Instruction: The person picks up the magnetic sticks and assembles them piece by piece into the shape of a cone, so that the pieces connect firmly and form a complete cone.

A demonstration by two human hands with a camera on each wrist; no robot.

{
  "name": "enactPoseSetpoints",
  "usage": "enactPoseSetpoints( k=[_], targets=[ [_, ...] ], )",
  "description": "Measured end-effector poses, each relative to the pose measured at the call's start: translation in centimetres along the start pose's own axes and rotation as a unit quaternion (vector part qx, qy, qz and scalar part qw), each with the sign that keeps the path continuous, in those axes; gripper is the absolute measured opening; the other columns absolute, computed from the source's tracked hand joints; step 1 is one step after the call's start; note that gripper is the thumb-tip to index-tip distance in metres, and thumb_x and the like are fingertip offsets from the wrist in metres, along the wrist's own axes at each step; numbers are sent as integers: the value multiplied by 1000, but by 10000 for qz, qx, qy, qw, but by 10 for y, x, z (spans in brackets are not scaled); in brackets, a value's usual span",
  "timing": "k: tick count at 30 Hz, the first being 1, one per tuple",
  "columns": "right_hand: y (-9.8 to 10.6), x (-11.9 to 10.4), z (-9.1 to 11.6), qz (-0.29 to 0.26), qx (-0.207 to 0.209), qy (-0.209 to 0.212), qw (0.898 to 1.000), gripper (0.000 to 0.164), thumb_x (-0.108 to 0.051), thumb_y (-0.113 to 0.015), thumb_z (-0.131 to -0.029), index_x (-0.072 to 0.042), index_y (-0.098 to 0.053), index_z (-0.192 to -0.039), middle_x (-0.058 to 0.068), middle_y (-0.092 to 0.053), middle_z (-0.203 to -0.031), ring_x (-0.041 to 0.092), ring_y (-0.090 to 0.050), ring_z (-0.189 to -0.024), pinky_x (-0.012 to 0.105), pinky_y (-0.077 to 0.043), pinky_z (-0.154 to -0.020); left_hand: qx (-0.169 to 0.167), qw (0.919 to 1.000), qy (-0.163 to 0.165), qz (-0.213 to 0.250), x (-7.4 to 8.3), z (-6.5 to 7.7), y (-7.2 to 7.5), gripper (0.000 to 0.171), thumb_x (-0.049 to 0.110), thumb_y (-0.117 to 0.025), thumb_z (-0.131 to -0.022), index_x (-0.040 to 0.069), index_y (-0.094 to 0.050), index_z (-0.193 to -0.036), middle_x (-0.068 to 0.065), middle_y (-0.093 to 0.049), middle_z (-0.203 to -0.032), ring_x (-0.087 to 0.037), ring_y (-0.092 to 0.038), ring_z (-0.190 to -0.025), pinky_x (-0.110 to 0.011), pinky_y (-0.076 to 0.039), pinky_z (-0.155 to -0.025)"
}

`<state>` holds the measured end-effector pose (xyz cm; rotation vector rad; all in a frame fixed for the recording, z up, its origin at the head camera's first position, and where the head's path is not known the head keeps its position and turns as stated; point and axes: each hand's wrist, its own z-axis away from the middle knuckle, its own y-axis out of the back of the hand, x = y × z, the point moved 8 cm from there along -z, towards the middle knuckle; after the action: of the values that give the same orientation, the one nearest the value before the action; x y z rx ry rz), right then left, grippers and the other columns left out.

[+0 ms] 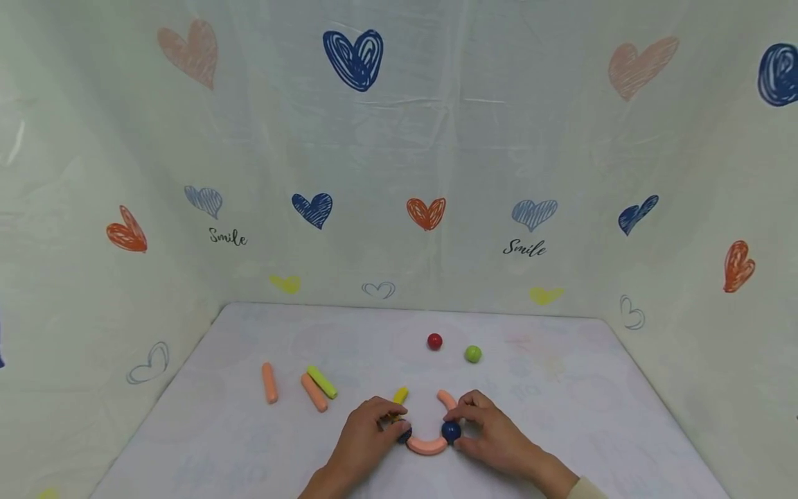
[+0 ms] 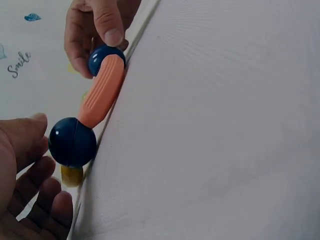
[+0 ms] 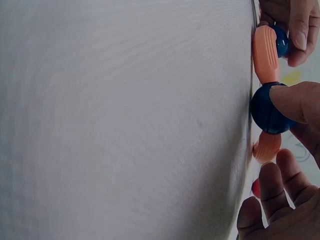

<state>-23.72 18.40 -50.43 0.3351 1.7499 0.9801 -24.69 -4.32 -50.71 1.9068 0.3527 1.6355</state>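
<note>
Presumably steadying the curved rod (image 1: 427, 448), right hand (image 1: 497, 433) pinched a blue ball (image 1: 451, 432); whether left hand (image 1: 365, 435) gripped, I couldn't tell.

I saw the left hand (image 2: 30, 187) beside a blue ball (image 2: 72, 142) and yellow piece (image 2: 72, 177); an orange bar (image 2: 102, 92) reached a second ball (image 2: 98, 60) the right hand (image 2: 104, 19) held.

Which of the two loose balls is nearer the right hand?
The glossy lime-green ball; the glossy red ball lies farther from the right hand.
</note>
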Motion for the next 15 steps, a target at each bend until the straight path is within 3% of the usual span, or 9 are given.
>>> enactPoseSetpoints(
  k=[6, 11, 15],
  targets=[
    [0, 2, -1, -250, -228, -266, 9991, 28, -29, -83, -91, -32, -76, -119, -12, -52, -117, 8, -52, -107, 26, -49, -94, 653, 9966, 316, -395, -7, -11, 12, 22, 30, -79, -95, 22, -78, -116, 10, -68, -103, -7, -57, -92, -26, -49, -75],
    [-1, 2, 0, -357, -289, -232, 9987, 28, -30, -82, -92, -31, -76, -120, -10, -52, -117, 9, -52, -107, 25, -48, -93, 680, 9943, 471, -674, -12, -22, 9, 25, 30, -80, -94, 22, -78, -118, 7, -71, -108, -13, -62, -101, -39, -54, -87],
    [-2, 3, -1, -350, -329, -227, 9986, 29, -30, -82, -92, -32, -76, -120, -9, -51, -116, 9, -52, -105, 24, -48, -92, 636, 9931, 592, -787, -15, -26, 4, 25, 27, -82, -92, 21, -80, -116, 6, -74, -108, -15, -62, -101, -42, -55, -88]
  ],
)
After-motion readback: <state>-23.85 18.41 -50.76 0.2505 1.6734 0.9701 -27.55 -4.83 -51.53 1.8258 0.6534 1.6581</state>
